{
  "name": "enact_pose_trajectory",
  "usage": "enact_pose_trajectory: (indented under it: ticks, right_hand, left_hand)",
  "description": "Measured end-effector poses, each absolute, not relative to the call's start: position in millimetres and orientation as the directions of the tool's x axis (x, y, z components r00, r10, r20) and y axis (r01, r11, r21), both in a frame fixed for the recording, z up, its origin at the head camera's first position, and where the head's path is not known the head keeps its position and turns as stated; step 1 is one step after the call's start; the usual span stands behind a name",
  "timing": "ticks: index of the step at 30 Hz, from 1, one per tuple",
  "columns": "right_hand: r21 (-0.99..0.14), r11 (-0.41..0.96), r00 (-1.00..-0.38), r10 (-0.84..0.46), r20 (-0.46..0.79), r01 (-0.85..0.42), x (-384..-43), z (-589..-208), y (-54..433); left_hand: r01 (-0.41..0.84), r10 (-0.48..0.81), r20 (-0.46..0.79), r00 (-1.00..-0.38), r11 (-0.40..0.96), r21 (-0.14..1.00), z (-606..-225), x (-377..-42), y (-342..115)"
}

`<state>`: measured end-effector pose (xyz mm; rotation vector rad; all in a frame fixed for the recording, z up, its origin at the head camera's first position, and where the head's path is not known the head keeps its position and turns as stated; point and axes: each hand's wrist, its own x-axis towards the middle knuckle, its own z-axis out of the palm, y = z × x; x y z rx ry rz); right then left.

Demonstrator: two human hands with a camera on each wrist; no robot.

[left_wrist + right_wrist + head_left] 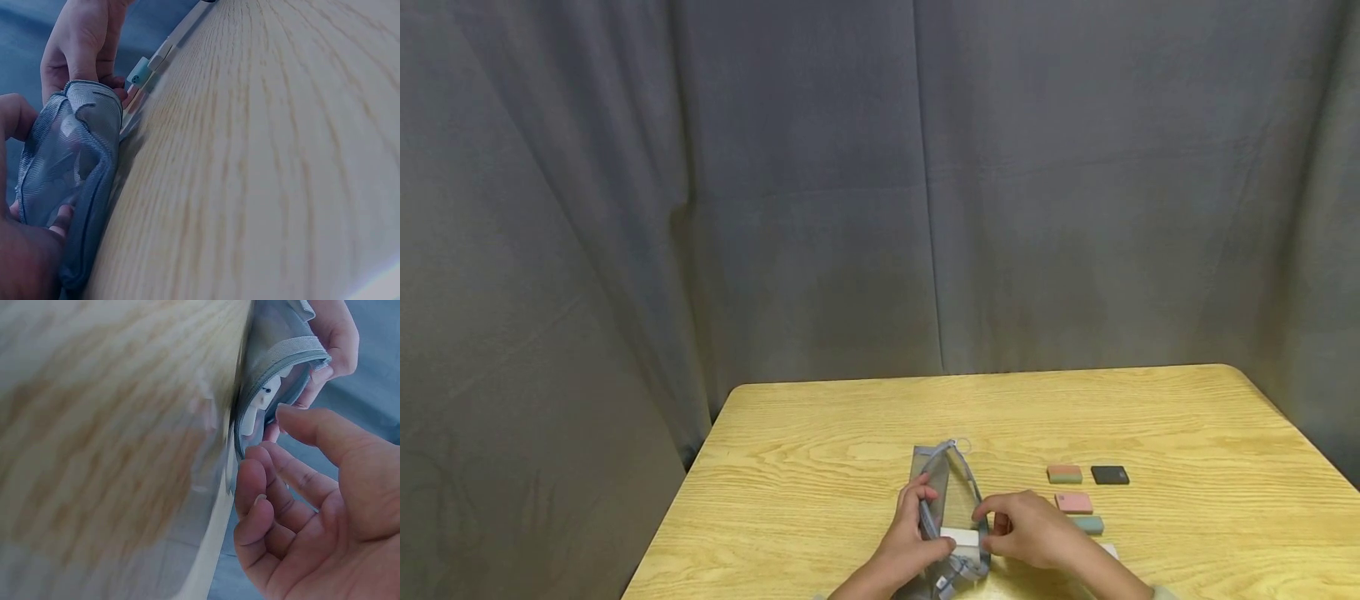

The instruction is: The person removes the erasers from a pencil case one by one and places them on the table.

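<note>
The left hand (908,537) grips the pouch (957,504) by its left side, fingers bent over the edge and thumb across the near end of the opening. The right hand (1036,530) is at the right edge, its fingers loosely curled with nothing seen in their grasp, the thumb parted from them; whether the fingertips touch the rim I cannot tell.

The pouch lies between the two hands on the near part of the table (790,467). It is blue-grey and see-through, a fine mesh with darker, solid borders. Its zip (968,478) is undone, spreading the mouth into a long pointed oval; the zip pull (953,443) sits at the far tip, and the fabric bunches at the near end. Inside, close to the left thumb, is a white block (961,537); the right wrist view shows dark dots on white in there.

To the right of the pouch lie a teal block (1088,525), a pink block (1074,502), an orange-and-green block (1064,474) and a black block (1109,475). A grey curtain (805,208) hangs beyond the table.
</note>
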<state>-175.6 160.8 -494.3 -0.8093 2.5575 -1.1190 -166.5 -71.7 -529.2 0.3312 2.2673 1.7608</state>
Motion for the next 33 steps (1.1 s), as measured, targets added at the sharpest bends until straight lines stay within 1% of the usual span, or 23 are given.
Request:
enact_pose_trajectory:
  ticks: [20, 27, 33]
  right_hand:
    - [-0.678, 0.605, -0.820, -0.572, -0.004, -0.419, -181.2, -495.2, 154.5]
    - [-0.659, 0.608, -0.809, -0.588, 0.001, -0.443, -182.1, -498.4, 151.9]
    - [-0.638, 0.619, -0.803, -0.596, 0.000, -0.459, -182.8, -497.1, 149.0]
  left_hand:
    - [0.022, 0.320, -0.058, -0.946, 0.241, 0.970, -528.3, -165.1, -71.6]
    - [0.048, 0.310, -0.032, -0.950, 0.246, 0.968, -531.2, -167.6, -71.0]
    - [0.033, 0.316, -0.047, -0.948, 0.244, 0.969, -531.9, -167.2, -71.6]
